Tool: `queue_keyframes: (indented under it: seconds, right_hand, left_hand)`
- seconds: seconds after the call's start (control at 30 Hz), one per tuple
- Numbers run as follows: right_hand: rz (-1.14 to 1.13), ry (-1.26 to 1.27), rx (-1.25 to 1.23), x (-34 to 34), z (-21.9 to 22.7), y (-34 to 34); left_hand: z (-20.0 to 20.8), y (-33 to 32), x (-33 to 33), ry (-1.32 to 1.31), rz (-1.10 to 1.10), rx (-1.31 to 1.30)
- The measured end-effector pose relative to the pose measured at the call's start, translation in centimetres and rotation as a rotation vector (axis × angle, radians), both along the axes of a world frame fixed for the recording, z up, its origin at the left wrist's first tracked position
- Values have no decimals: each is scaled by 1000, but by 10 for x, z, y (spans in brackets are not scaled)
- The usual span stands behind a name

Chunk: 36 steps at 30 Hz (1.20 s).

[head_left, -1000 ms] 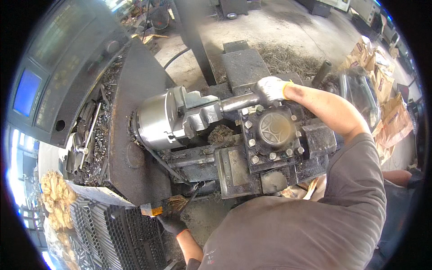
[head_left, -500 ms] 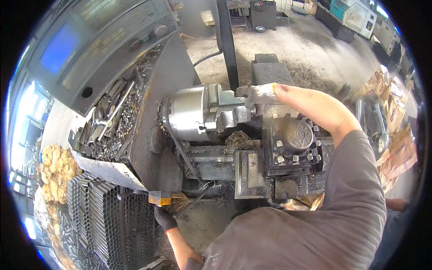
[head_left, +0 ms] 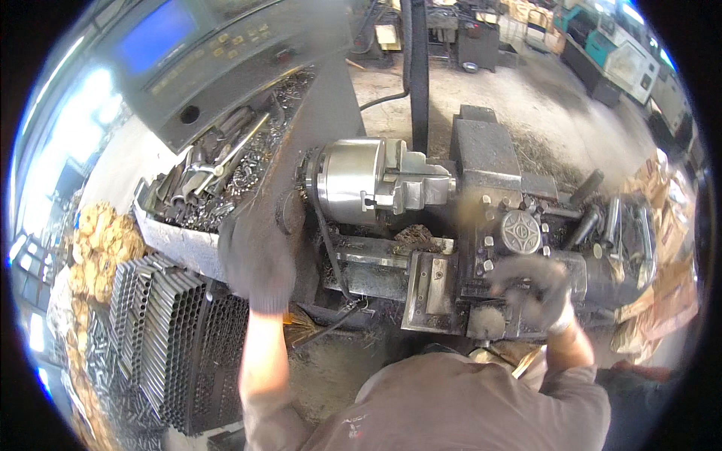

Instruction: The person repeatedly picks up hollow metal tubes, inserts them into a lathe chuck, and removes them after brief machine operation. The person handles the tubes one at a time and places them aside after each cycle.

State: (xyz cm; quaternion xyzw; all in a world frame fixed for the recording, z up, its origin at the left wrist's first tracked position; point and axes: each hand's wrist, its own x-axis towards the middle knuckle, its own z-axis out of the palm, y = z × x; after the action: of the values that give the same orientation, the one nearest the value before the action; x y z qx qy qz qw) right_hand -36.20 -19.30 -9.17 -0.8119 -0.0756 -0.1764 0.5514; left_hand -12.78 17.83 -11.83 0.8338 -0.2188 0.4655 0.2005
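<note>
My left hand (head_left: 259, 259), in a dark glove, is raised in front of the lathe's headstock, beside the chip tray (head_left: 177, 244). Motion smears its fingers. Close to the near side of the tool post (head_left: 521, 231) is my gloved right hand (head_left: 532, 289); its fingers look bent, but blur hides whether anything is in them. Between the hands, farther back, sits the shiny lathe chuck (head_left: 350, 180) with its stepped jaws (head_left: 414, 184). Below the chuck, metal chips (head_left: 414, 234) lie near the carriage slide (head_left: 432, 289).
Stacked steel tubes (head_left: 154, 323) stand at the lower left, beside yellowish gloves (head_left: 105, 233) in a heap. Wrenches (head_left: 214, 169) lie among chips in the tray. A control panel with a blue screen (head_left: 158, 35) is at upper left. Brown paper sacks (head_left: 665, 301) line the right.
My right hand has left the chuck jaws and come back toward me to the tool post. My left hand has risen from low beside the tube stack. The view has shifted.
</note>
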Motion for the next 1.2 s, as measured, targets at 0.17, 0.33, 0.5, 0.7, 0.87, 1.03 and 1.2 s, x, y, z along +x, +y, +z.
queue_keyframes:
  seconds: [0.17,0.33,0.5,0.7,0.87,1.03,1.2]
  right_hand:
    - [163,185,-81,-11,-47,14]
    - [166,403,-14,-26,-92,17]
    - [261,426,53,-33,-126,31]
    - [564,346,-33,8,-171,111]
    - [773,753,-19,25,-237,246]
    - [1067,931,-367,18,-294,420]
    - [1495,404,-764,13,-322,573]
  left_hand:
    - [105,-124,132,315,223,223]
    - [136,-164,186,616,304,329]
    - [70,-139,85,497,1,149]
    - [-171,17,-145,1011,-322,78]
    - [-377,224,-421,1699,672,-397]
    - [-445,351,-752,1781,1598,-1111]
    - [-429,332,-890,1822,1664,-1399]
